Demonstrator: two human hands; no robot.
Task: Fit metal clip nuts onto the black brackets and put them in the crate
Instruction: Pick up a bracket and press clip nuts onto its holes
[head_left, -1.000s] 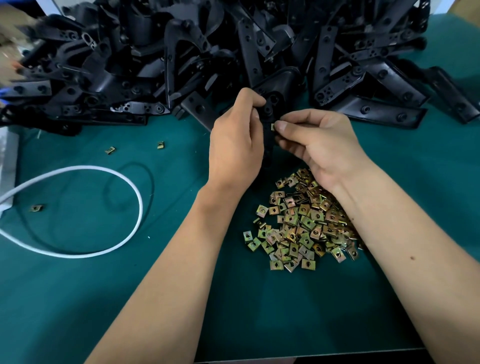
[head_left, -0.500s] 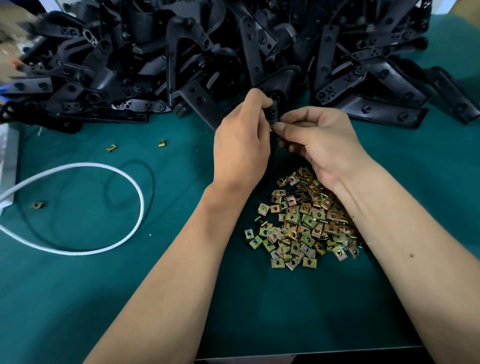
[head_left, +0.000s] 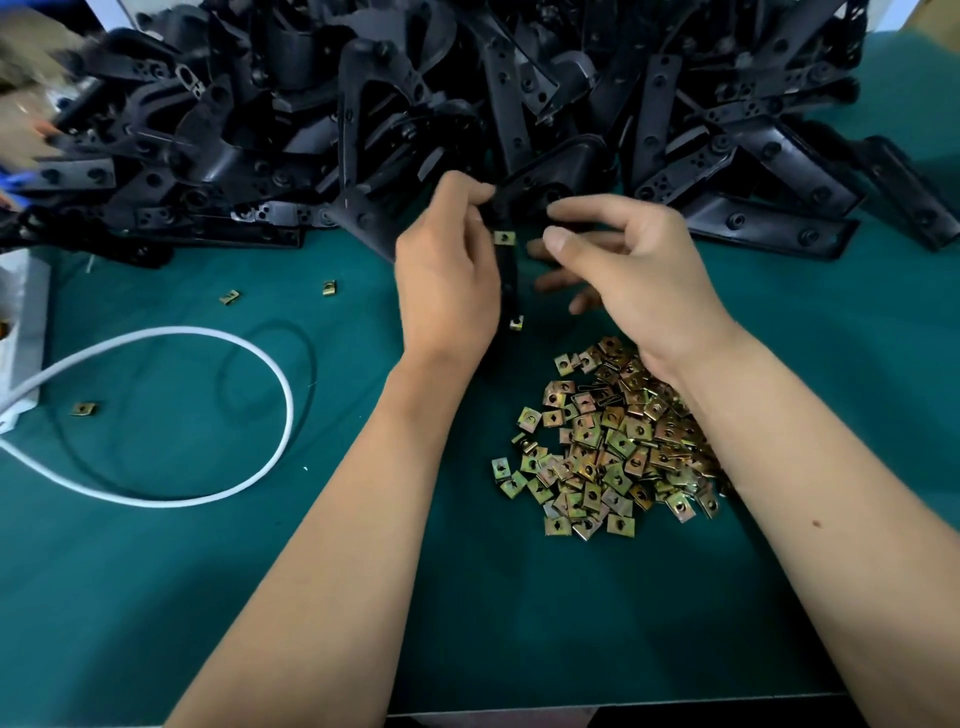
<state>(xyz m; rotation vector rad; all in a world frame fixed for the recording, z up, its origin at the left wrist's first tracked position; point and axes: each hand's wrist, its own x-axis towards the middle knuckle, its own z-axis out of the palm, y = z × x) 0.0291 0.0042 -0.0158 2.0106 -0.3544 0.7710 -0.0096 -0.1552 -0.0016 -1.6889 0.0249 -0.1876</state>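
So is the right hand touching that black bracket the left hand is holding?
Apart. The head view shows green table between the right hand and the bracket, which the left hand grips alone.

Just beyond both hands (head_left: 447, 280) (head_left: 639, 270), a heaped pile of black brackets (head_left: 467, 104) walls off the far side of the tabletop (head_left: 519, 623) from edge to edge. Under the right wrist a spread of clip nuts (head_left: 608, 441) covers the surface, while left of the left hand a white cable loop (head_left: 208, 415) and a few stray nuts (head_left: 228, 297) dot otherwise bare green. Nearer than the nuts, between and beside the forearms, the tabletop lies bare to its near edge.
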